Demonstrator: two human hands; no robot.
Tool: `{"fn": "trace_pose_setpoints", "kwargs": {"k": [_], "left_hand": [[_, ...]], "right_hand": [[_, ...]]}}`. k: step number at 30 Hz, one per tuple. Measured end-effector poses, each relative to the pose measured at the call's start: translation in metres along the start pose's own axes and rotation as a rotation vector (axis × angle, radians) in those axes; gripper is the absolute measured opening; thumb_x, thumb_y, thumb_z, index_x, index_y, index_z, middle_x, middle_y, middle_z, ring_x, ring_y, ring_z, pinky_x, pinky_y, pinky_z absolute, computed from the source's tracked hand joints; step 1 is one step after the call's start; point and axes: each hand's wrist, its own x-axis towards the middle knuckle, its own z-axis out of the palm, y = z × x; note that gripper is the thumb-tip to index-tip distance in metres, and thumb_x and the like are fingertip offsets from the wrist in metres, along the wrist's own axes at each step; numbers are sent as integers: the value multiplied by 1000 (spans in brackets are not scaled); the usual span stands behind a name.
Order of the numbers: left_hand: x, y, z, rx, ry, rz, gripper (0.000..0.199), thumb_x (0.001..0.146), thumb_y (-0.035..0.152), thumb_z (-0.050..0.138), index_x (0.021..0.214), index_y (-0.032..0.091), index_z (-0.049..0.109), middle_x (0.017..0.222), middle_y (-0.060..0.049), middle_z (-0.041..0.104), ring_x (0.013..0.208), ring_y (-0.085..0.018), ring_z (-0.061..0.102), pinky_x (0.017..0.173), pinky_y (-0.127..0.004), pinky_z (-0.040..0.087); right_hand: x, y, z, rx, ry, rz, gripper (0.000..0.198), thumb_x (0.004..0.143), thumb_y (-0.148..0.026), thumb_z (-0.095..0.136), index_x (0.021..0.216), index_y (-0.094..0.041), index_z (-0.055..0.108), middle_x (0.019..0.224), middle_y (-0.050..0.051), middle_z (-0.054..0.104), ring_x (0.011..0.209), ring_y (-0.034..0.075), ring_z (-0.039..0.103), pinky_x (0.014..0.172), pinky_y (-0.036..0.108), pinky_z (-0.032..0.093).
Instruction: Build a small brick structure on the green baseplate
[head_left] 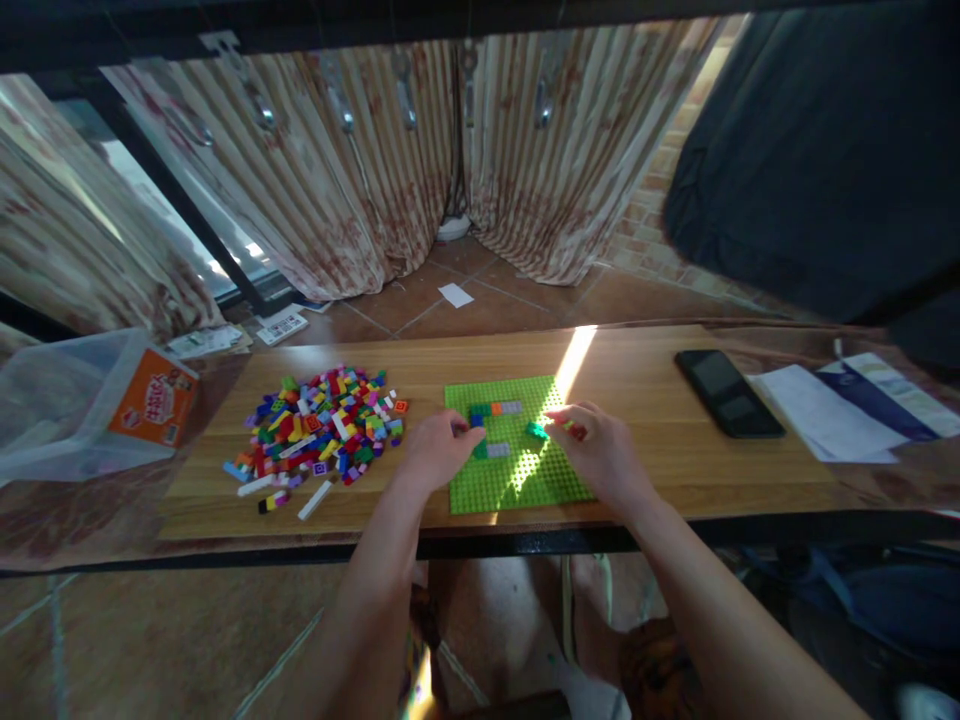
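Note:
A light green studded baseplate (465, 490) lies on the wooden table board (652, 370). On it, a C-shaped line of bricks runs through an upper row with an orange brick (496, 409), and a lower row that ends in a grey brick (498, 451). My left hand (442, 447) rests at the plate's left side, its fingers closed at the bricks' left edge; what they hold, if anything, is hidden. A green brick (537, 430) is pinched in the fingertips of my right hand (600, 450), over the plate's right half.
Left of the plate spreads a heap of mixed toy bricks (322, 425). A clear plastic bin (67, 400) with an orange label stands at the far left. To the right lie a black phone (727, 393) and papers (825, 410). A strip of sunlight crosses the plate.

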Motion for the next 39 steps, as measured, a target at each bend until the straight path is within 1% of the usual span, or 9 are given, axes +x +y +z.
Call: {"fn": "trace_pose_setpoints", "kwargs": {"k": [4, 7, 9, 12, 16, 21, 27, 33, 39], "left_hand": [[1, 0, -4, -503, -9, -108, 25, 84, 41, 57, 82, 16, 60, 72, -3, 64, 56, -11, 56, 53, -22, 41], [0, 5, -4, -892, -52, -217, 24, 89, 38, 53, 90, 15, 58, 80, -4, 65, 58, -9, 59, 56, -21, 46], [0, 8, -3, -1048, -97, -248, 24, 91, 37, 50, 96, 15, 57, 83, -6, 67, 62, -10, 63, 61, -22, 49], [1, 10, -1, -1140, -129, -266, 24, 93, 37, 48, 99, 15, 57, 84, -7, 68, 67, -12, 66, 64, -24, 51], [2, 10, 1, -982, -80, -251, 23, 91, 37, 50, 94, 15, 59, 83, -5, 67, 62, -9, 62, 58, -21, 47], [1, 8, 2, -570, -90, -88, 22, 85, 33, 52, 79, 14, 62, 71, -1, 63, 49, -6, 47, 48, -19, 35], [0, 9, 7, -142, -44, 107, 21, 81, 29, 52, 77, 16, 69, 69, 0, 66, 64, -12, 56, 59, -23, 38], [2, 13, 16, 21, -23, 146, 19, 81, 24, 53, 75, 17, 70, 75, -3, 70, 71, -15, 60, 65, -25, 40], [1, 15, 22, 114, -8, 133, 18, 80, 31, 59, 82, 20, 73, 81, -5, 72, 75, -18, 62, 69, -28, 43]], "right_hand": [[0, 9, -2, -127, -101, 20, 18, 81, -29, 61, 93, -20, 72, 85, 3, 66, 61, 12, 58, 65, 27, 44], [0, 9, 5, -187, -152, 20, 23, 82, -32, 62, 99, -21, 71, 89, 4, 66, 65, 13, 60, 67, 27, 44], [0, 7, 10, -225, -168, 18, 23, 83, -31, 60, 101, -21, 70, 92, 5, 66, 70, 15, 61, 68, 27, 44], [2, 5, 13, -253, -193, 2, 21, 84, -27, 58, 101, -21, 71, 95, 5, 66, 77, 15, 62, 73, 26, 45], [1, 5, 13, -227, -229, -63, 20, 84, -25, 59, 100, -22, 71, 98, 6, 68, 81, 16, 62, 75, 28, 46], [-5, 2, 15, -169, -257, -147, 17, 83, -24, 60, 96, -25, 72, 95, 4, 69, 78, 16, 62, 72, 28, 46], [-3, -3, 17, -187, -287, -162, 17, 84, -25, 59, 95, -26, 72, 92, 4, 69, 77, 16, 61, 72, 28, 45], [-2, -5, 16, -176, -319, -136, 16, 83, -24, 60, 93, -26, 73, 91, 3, 68, 73, 14, 59, 69, 27, 44], [-1, -3, 18, -165, -297, -156, 14, 81, -23, 63, 89, -27, 74, 88, 3, 67, 73, 15, 60, 69, 27, 45]]}}
